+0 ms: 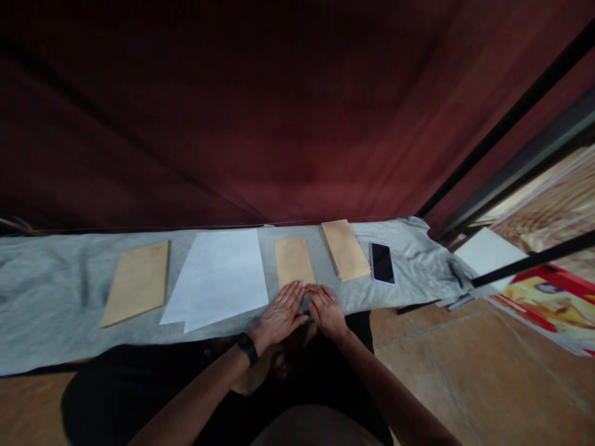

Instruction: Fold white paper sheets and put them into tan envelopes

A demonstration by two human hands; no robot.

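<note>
A tan paper envelope (294,259) lies on the grey cloth in front of me, its near end under my fingers. My left hand (280,314) rests on that end with its fingers stretched out flat and its thumb pointing right. Beside it, my right hand (326,311) touches the envelope's near right corner, fingers extended toward the left hand and thumb apart. Both sets of fingertips almost meet. The envelope's near edge is mostly hidden by the hands. To the right sits a stack of similar envelopes (345,249); to the left are overlapping white paper sheets (223,275).
Farther left on the grey cloth (51,279) lies another pile of tan envelopes (137,282). A phone (382,263) with a pale case is right of the stack. A dark red surface (279,124) rises behind. At right, a red-and-yellow printed box (553,297) stands beyond a dark bar.
</note>
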